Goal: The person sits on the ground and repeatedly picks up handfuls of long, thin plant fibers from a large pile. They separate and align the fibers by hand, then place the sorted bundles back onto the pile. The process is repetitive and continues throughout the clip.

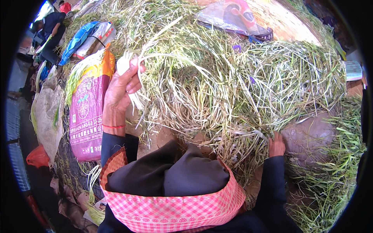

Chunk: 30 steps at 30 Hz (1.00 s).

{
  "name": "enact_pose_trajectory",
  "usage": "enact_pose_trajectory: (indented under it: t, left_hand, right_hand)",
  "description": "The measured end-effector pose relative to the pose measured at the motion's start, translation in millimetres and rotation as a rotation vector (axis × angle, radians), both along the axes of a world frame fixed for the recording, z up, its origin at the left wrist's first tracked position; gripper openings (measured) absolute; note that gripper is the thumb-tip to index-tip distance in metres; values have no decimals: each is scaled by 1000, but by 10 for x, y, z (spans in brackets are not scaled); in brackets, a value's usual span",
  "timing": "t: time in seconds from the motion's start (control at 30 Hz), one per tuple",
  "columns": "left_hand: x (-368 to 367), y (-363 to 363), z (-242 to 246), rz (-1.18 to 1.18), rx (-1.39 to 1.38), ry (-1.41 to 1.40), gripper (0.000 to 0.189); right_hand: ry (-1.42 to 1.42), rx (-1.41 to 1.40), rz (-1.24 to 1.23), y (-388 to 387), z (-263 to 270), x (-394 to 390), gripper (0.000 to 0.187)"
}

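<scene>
My left hand (122, 84) is raised over the left side of the pile, gripping a small bundle of pale leafy stalks (135, 99). A few longer strands from the bundle trail up and to the right. Low on the right, my right hand (276, 145) reaches to the near edge of a large heap of tangled green and straw-coloured stalks (198, 87). Its fingertips touch the heap beside a dull purple sack (309, 137), and whether they hold anything is hidden. A pink checked apron (174, 209) spans my lap below dark trousers (195, 171).
A purple and yellow printed sack (87, 116) lies at left with pale stalks (83, 70) on it. Behind it rests a blue and white bag (80, 40). A clear printed plastic bag (230, 17) lies at the far side. Another person (49, 35) bends at upper left.
</scene>
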<state>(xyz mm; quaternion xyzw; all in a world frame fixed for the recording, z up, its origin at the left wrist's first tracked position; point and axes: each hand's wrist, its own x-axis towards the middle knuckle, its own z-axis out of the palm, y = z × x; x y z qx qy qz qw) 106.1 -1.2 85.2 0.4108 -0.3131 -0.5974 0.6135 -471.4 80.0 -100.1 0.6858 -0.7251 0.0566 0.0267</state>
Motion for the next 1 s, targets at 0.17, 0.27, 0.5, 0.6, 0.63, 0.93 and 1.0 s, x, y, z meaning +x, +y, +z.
enact_pose_trajectory:
  t: [0.17, 0.27, 0.5, 0.6, 0.63, 0.93, 1.0]
  left_hand:
    - [-274, 128, 163, -74, 67, -289, 15]
    - [-402, 212, 175, -104, 113, -343, 18]
    - [-573, 330, 188, -145, 155, -428, 20]
    - [-610, 377, 225, -171, 169, -502, 20]
    - [-632, 388, 237, -185, 156, -530, 20]
    - [-733, 621, 464, -304, 143, -791, 17]
    - [-687, 650, 487, -348, 206, -796, 15]
  right_hand:
    - [-235, -227, 324, -167, 578, 999, 11]
    - [-685, -40, 389, -275, 661, 1711, 14]
    - [-1205, 10, 391, -411, 1061, 2622, 14]
    - [-1412, 69, 223, -662, 1163, 2598, 24]
    - [-1533, 102, 197, -768, 1149, 2588, 28]
    - [-2591, 746, 4, -1625, 536, 2798, 38]
    - [-2605, 648, -85, -1692, 499, 2716, 34]
